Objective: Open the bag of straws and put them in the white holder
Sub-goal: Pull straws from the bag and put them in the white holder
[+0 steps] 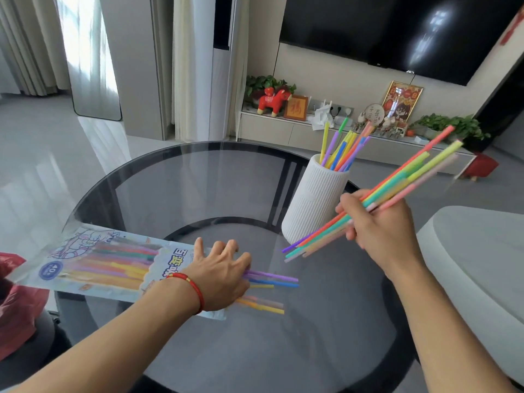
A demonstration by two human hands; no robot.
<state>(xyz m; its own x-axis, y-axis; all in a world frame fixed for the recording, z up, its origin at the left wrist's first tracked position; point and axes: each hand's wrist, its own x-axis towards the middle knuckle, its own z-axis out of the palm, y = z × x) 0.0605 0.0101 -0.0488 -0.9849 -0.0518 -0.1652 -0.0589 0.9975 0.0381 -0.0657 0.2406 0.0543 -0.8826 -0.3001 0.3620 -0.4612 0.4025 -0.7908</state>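
Note:
A printed plastic bag of straws lies flat on the round glass table, its mouth to the right with several coloured straws sticking out. My left hand presses flat on the bag's open end, fingers spread. My right hand is closed on a bundle of coloured straws, held slanted in the air just right of the white ribbed holder. Several straws stand in the holder.
A pale sofa arm is close on the right. A red bag sits at the left edge. Beyond the table stands a low TV cabinet with ornaments and plants.

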